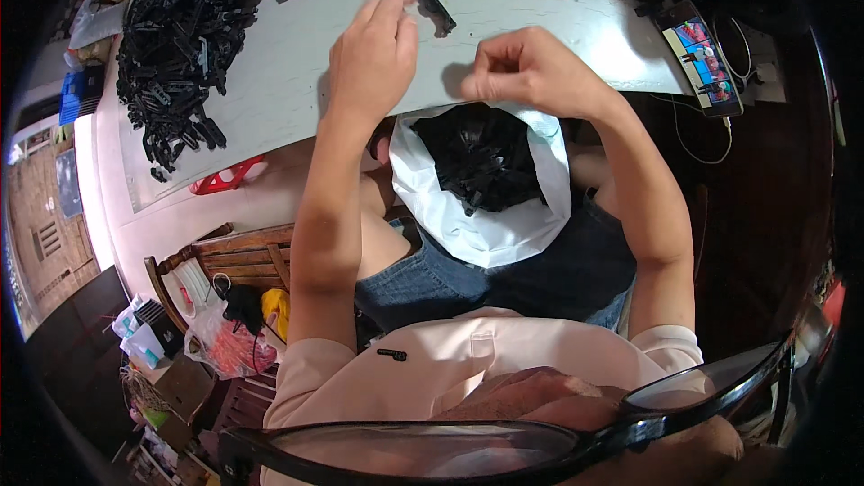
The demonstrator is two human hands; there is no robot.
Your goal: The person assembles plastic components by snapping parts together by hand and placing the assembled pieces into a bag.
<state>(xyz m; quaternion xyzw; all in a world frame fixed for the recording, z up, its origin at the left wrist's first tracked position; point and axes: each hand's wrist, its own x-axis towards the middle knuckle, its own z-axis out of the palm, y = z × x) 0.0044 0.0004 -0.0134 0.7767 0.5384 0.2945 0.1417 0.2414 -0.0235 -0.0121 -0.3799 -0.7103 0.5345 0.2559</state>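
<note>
My left hand is over the white table, its fingers stretched forward and slightly blurred at the tips. Right by those fingertips lie two slim black plastic parts; whether they touch is unclear. My right hand is closed, thumb and forefinger pressed together above the table's near edge. Anything in that pinch is too small or hidden to make out. Below both hands, between my thighs, a white plastic bag stands with its mouth folded open. Many black plastic pieces fill it.
A large heap of black plastic parts covers the table's left side, with more along the far edge. At the right table edge, a phone with a lit screen is wired to a cable. A wooden bench stands at lower left beside bagged goods.
</note>
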